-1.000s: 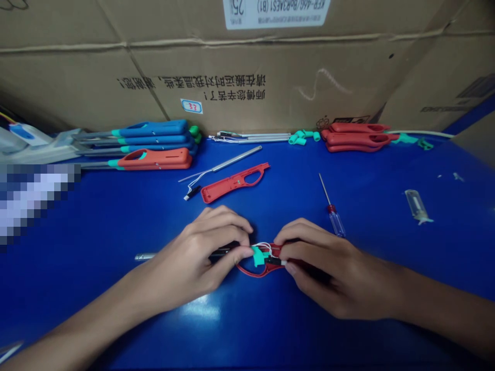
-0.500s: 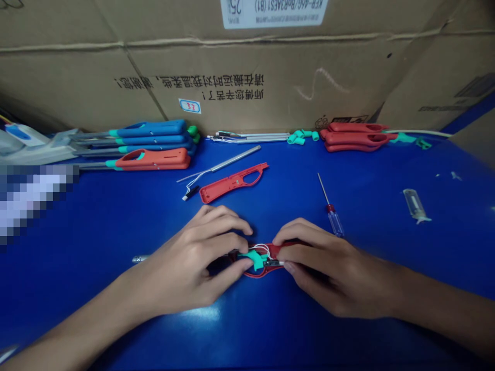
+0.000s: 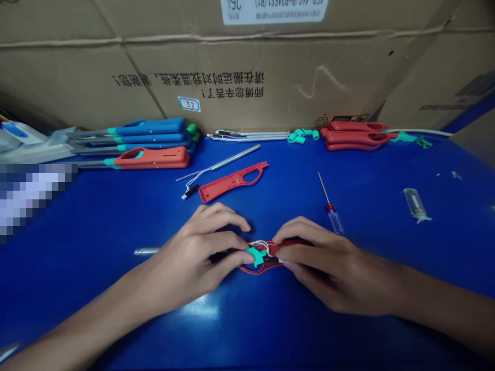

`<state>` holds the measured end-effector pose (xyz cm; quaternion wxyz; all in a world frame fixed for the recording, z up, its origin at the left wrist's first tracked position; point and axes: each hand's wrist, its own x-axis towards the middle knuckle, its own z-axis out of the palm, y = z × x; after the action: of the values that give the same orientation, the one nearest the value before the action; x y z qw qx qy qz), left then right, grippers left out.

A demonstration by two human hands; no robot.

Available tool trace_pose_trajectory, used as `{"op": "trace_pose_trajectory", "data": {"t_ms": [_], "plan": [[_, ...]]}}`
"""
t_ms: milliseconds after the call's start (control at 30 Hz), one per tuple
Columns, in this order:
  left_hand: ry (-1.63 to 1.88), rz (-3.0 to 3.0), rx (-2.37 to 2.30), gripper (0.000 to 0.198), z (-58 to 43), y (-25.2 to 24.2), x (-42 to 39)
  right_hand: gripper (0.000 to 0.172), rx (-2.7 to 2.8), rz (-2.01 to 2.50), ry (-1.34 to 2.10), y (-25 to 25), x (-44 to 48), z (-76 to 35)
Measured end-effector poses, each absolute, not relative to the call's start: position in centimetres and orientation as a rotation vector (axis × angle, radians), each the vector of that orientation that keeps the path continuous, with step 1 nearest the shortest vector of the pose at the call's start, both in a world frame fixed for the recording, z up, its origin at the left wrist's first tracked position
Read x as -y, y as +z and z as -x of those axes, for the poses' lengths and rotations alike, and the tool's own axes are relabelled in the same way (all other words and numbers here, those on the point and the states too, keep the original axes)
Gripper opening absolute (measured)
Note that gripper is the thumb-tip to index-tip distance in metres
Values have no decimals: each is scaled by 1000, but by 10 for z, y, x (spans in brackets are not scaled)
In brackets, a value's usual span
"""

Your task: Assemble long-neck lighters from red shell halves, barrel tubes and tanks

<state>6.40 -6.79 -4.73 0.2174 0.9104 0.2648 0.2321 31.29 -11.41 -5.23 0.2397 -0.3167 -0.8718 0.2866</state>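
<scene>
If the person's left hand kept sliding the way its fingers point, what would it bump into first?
The left hand points rightward, so it would probably first meet the green trigger piece at its fingertips, then the right hand beyond it.

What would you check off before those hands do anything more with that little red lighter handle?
1. Red handle shell lies flat on the blue table: ok.
2. Left hand steadies the metal tube end: ok.
3. Right hand pins the shell's other end: ok.
4. Teal trigger fully seated: cannot tell, fingers hide part.
5. White wires tucked inside the shell: not ok, they loop above it.
6. Screwdriver lies free near the right hand: ok.
</scene>
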Motion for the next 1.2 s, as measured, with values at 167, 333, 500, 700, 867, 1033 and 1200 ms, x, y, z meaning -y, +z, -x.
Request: {"op": "trace_pose_trajectory", "data": {"t_ms": [167, 333, 500, 700, 867, 1033, 1200], "plan": [[729, -2520, -739, 9, -66, -47, 66, 15, 2352, 869, 773, -54, 114, -313], [676, -2551, -677, 6, -66, -46, 67, 13, 2322, 881, 791, -52, 115, -311], [632, -2589, -640, 4, -64, -47, 68, 13, 2318, 901, 813, -50, 115, -310], [641, -2632, -609, 4, -63, -49, 66, 13, 2323, 910, 831, -51, 114, -310], [609, -2626, -622, 5, -64, -50, 67, 14, 2321, 870, 847, -53, 113, -310], [667, -2618, -613, 4, -66, -53, 68, 14, 2317, 883, 845, -52, 114, -310], [679, -2639, -642, 4, -68, -55, 69, 11, 2329, 901, 820, -51, 115, -310]]}}
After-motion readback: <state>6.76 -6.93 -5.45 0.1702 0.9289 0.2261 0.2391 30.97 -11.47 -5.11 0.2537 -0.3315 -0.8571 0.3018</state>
